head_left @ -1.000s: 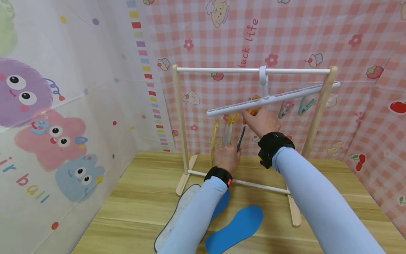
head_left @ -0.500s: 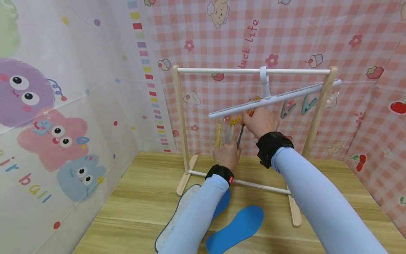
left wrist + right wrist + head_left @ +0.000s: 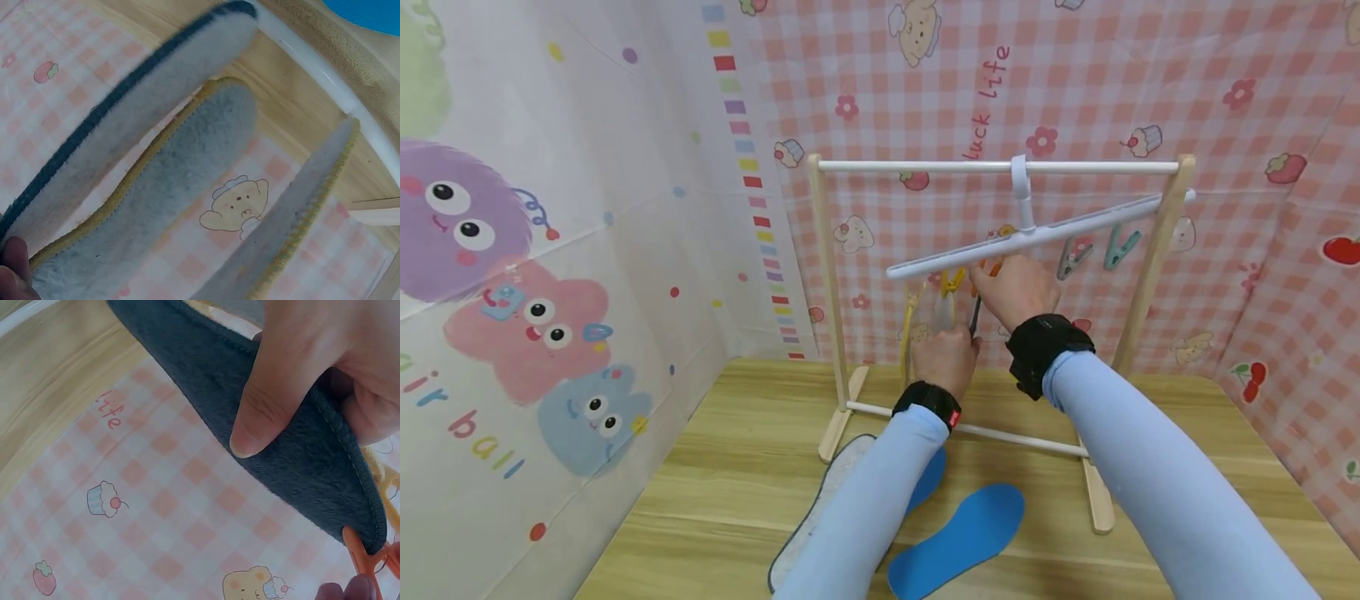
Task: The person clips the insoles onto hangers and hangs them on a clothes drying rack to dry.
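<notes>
My left hand (image 3: 943, 358) grips a dark-edged fleece insole (image 3: 212, 394), its thumb laid across the fleece in the right wrist view. The insole's narrow tip sits between the arms of an orange clothespin (image 3: 357, 550). Fingers of my right hand (image 3: 1018, 287) pinch that clothespin just under the white hanger (image 3: 1037, 237). To the left, two yellow-edged insoles hang, one face-on (image 3: 169, 162) and one nearly edge-on (image 3: 294, 212). A yellow clothespin (image 3: 955, 282) grips one of them from above. The right hand hides much of the orange clothespin in the head view.
The hanger hooks over the top bar (image 3: 917, 167) of a wooden rack and tilts, left end low. Grey (image 3: 1071, 262) and teal (image 3: 1122, 248) clothespins dangle at its right. On the table lie a blue insole (image 3: 958, 542), a pale one (image 3: 831, 492) and another blue one (image 3: 928, 483).
My left hand has risen and shifted slightly right, bringing the insole's tip up to the orange clothespin. The right hand has barely moved; the hanger sways a little.
</notes>
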